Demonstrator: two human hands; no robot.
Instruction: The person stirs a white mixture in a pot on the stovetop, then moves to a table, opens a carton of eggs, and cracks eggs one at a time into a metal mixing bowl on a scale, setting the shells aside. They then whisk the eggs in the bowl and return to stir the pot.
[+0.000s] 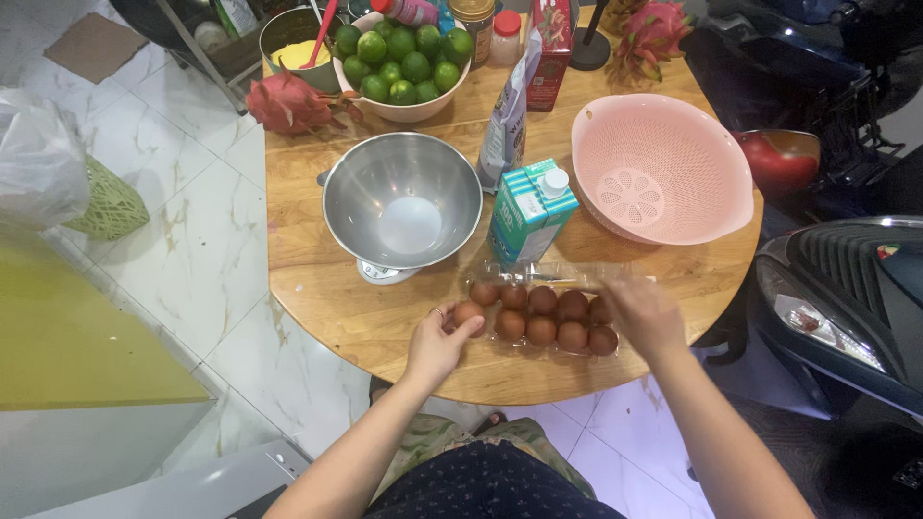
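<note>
A clear plastic egg carton (pixel 543 319) with several brown eggs lies open near the front edge of a round wooden table (pixel 327 317). My left hand (pixel 437 344) pinches one brown egg (pixel 468 313) at the carton's left end. My right hand (pixel 642 312) rests on the carton's right end, fingers on its clear lid. Just behind the carton stand a steel mixing bowl (pixel 402 199) on a small scale and a teal and white milk carton (pixel 531 211).
A pink colander (pixel 661 165) sits at the right. At the back are a bowl of limes (pixel 404 58), two dragon fruits (pixel 288 103), a pot with yellow contents, jars, a red box and a foil pouch (pixel 508 120). A scooter (pixel 846 288) stands right of the table.
</note>
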